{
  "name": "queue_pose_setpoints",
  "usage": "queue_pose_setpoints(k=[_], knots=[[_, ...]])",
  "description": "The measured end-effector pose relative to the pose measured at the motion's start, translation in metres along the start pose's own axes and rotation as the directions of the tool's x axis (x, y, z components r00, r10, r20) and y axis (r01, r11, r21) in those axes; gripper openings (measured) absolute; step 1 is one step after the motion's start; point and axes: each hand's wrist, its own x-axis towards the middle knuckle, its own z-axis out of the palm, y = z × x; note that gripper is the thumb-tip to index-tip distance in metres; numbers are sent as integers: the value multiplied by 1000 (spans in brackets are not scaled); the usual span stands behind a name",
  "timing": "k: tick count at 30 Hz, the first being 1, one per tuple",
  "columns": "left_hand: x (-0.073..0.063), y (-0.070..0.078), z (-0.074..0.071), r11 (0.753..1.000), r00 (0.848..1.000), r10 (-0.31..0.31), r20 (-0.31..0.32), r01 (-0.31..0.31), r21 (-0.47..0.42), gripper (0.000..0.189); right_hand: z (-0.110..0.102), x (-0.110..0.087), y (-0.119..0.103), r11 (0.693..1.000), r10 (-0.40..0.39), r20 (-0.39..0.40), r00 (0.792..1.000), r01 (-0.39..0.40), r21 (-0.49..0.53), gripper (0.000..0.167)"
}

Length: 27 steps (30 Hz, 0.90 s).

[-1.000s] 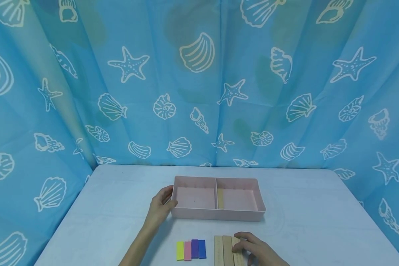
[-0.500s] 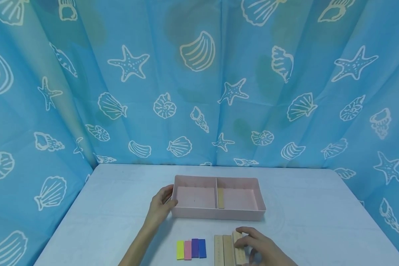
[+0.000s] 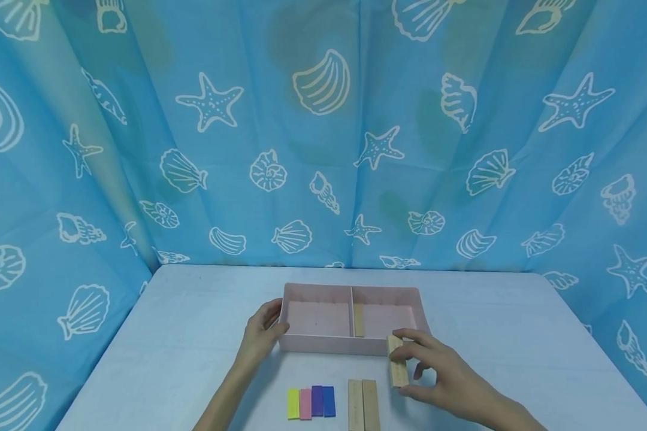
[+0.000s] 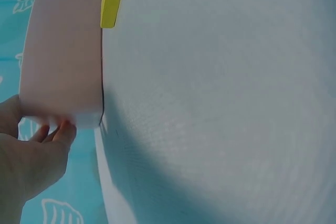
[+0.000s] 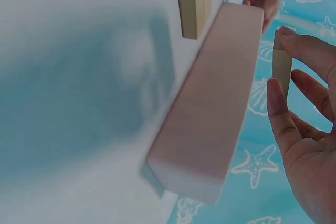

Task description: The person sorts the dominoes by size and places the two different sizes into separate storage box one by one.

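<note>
A pink two-compartment box (image 3: 323,344) sits on the table, and my left hand (image 3: 261,338) grips its left end with the thumb over the rim. Between thumb and fingers, my right hand (image 3: 437,371) pinches a wooden block (image 3: 398,370), raised by the box's front wall near its right end. The right wrist view shows this block (image 5: 282,69) held at the fingertips, above the level of the box. One wooden strip (image 3: 359,322) lies inside the right compartment, against the divider.
Two more wooden blocks (image 3: 363,404) lie side by side in front of the box. To their left is a row of small yellow (image 3: 293,404), pink, purple and blue (image 3: 329,401) blocks. A blue seashell curtain (image 3: 323,149) hangs behind the table (image 3: 194,317).
My right hand has lifted the rightmost wooden block from its row and carried it forward to the box's front wall. My left hand stays on the box.
</note>
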Motion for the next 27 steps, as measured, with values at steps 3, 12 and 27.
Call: queue_pose_setpoints(k=[3, 12, 27], knots=[[0, 0, 0, 1000, 1000, -1, 4, 1, -7, 52, -6, 4, 3, 999, -46, -12, 999, 46, -10, 47], [-1, 1, 1, 1000, 1000, -5, 6, 5, 7, 53, -21, 23, 13, 998, -20, -7, 1000, 19, -52, 47], [0, 0, 0, 1000, 1000, 3, -5, -3, 18, 52, -22, 60, 32, 984, 165, 51, 985, -162, -70, 38]])
